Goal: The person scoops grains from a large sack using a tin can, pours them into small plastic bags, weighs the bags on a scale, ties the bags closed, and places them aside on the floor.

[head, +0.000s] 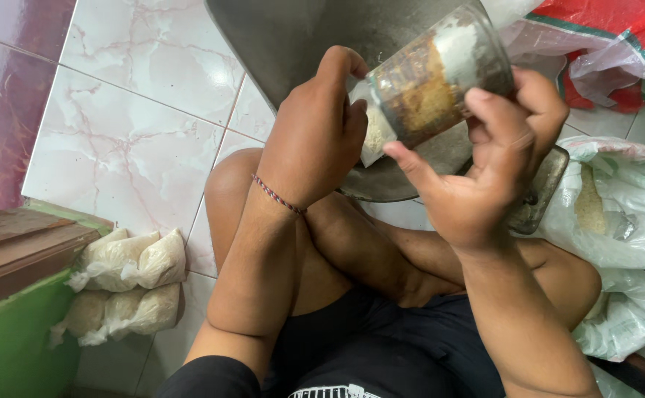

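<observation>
- Nearest the camera are the person's dark shorts [381, 346] and bent bare legs, seated on the pale marble-patterned floor tiles [123, 140].
- The right hand [495, 173] is curled around a clear plastic cup [429, 74], thumb on the near side and fingers wrapped over the far side; the cup is tilted on its side, mouth towards the left hand.
- The cup is smeared inside with pale and brownish grainy stuff.
- The left hand [319, 129], a thin braided thread at its wrist, is closed about the top of a small clear plastic bag [375, 133] that sits right at the cup's mouth; the bag holds some whitish grains.
- Behind both hands, a wide grey metal pan [300, 37] rests on the floor.
- At the left, several filled and tied small bags [127, 284] lie piled beside a green and brown wooden edge [13, 295].
- At the right lies a white sack [624, 221], and above it a red sack [617, 37].
</observation>
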